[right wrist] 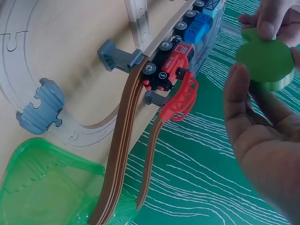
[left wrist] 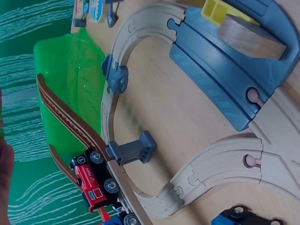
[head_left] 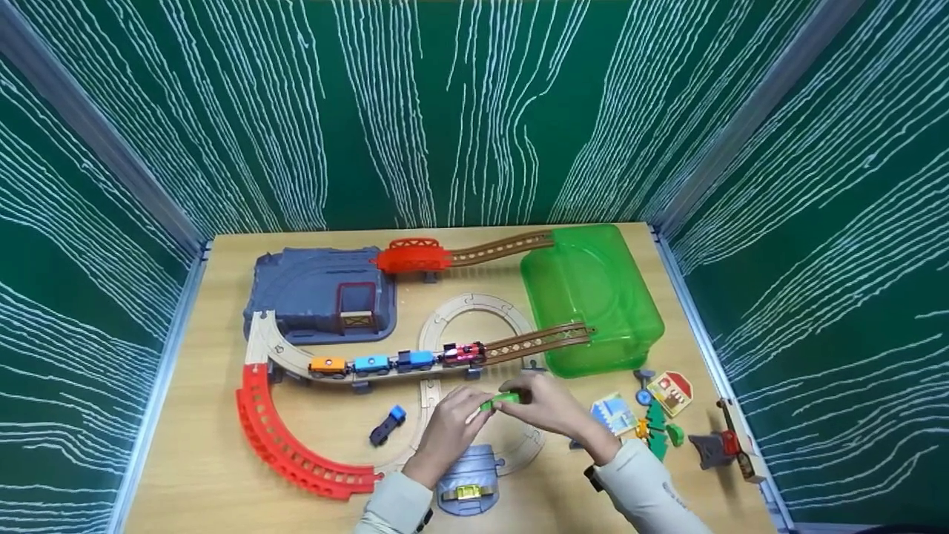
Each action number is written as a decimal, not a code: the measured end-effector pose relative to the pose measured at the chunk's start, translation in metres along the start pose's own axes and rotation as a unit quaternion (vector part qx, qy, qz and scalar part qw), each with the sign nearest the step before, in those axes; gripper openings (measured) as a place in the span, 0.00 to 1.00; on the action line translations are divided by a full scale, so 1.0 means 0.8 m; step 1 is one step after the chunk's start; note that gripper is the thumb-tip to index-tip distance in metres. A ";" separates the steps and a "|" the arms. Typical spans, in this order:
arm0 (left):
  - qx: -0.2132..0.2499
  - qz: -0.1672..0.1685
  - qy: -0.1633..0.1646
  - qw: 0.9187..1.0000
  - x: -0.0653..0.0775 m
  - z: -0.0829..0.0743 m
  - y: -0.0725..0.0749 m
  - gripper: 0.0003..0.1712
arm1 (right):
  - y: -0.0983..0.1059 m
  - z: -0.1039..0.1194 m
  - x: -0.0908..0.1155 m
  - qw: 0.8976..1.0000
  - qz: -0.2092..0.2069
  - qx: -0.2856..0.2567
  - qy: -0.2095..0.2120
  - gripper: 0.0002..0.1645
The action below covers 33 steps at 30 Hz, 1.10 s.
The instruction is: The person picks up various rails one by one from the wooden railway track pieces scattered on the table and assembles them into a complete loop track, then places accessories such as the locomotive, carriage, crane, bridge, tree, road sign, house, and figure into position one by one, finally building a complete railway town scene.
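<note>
Both hands meet over the loop of wooden track in the head view, holding a small flat green piece with a rounded, bush-like outline. My left hand pinches one end of it between thumb and fingers. My right hand grips the opposite edge, its thumb and fingers around the rim in the right wrist view. Below the hands lies a grey track plate with a yellow part on it. In the left wrist view only a sliver of a hand shows at the left edge.
A toy train with a red engine stands on the raised track. Behind are a grey tunnel block and a green translucent box. A dark wagon lies left; small scenery pieces lie right.
</note>
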<state>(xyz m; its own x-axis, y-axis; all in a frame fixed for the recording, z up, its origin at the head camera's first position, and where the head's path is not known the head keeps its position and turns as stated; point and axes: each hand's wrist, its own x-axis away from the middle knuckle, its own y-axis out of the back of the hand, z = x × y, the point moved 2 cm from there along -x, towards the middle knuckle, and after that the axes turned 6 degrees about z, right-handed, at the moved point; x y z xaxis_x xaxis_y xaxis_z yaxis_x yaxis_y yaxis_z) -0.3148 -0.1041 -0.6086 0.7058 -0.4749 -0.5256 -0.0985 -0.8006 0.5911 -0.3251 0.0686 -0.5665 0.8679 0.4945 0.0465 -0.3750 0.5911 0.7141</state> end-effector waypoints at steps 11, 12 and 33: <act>0.088 -0.037 0.101 0.990 -0.002 0.024 0.002 0.14 | 0.035 0.030 -0.021 0.990 -0.045 -0.084 0.100 0.10; 0.084 -0.034 0.110 0.990 -0.002 0.025 0.002 0.15 | 0.036 0.026 -0.025 0.991 -0.039 -0.080 0.102 0.10; -0.034 -0.075 0.241 0.967 0.074 0.100 0.061 0.14 | 0.134 -0.077 -0.180 0.997 -0.074 0.002 -0.029 0.07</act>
<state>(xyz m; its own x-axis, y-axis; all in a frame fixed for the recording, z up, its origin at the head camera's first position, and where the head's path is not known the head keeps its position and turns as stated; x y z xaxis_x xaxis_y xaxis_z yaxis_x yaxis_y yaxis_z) -0.3338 -0.2005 -0.6598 0.9549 -0.1166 -0.2732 0.0659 -0.8137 0.5775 -0.5099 0.0999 -0.5398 0.9309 0.3649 -0.0199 -0.2400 0.6516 0.7196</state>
